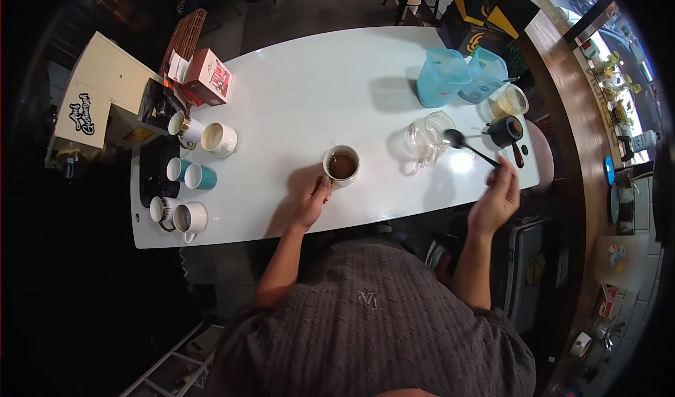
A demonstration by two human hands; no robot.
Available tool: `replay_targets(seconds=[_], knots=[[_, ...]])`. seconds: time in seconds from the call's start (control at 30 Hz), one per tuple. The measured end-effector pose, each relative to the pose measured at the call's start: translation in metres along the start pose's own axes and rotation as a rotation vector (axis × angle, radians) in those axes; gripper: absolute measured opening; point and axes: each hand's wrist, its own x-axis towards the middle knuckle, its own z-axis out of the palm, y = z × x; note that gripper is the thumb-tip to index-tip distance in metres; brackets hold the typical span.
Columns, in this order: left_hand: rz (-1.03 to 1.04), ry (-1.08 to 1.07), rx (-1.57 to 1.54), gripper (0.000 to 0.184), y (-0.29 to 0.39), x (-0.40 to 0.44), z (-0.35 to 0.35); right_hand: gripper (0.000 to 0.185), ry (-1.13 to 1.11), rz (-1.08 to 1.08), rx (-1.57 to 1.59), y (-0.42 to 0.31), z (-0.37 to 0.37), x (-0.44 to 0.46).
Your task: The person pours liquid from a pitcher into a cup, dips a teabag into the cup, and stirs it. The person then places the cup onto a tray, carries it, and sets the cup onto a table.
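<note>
A cup of brown liquid (343, 164) stands on the white table near its front edge. The fingers of my left hand (310, 206) are closed at its lower left side, where the handle seems to be, mostly hidden by them. My right hand (494, 199) is raised at the right and grips a dark spoon (471, 147) by the end of its handle. The spoon's bowl points left, near a clear glass pitcher (430, 139). Behind the spoon sits a dark portafilter-like piece (505, 131) with a brown handle.
Several mugs (219, 140) and teal cups (201, 177) line the left side of the white table (316, 74), beside an espresso machine (105, 91). A red and white box (208, 78) stands behind them. Blue pitchers (443, 79) and a cream-coloured container (511, 102) are at the back right.
</note>
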Motion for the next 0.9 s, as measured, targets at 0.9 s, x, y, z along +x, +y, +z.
replay_targets(seconds=[0.9], knots=[[0.072,0.226,0.156,0.02,0.013,-0.037,-0.014,0.011,-0.926,-0.566,-0.629,0.041,0.128,-0.088]])
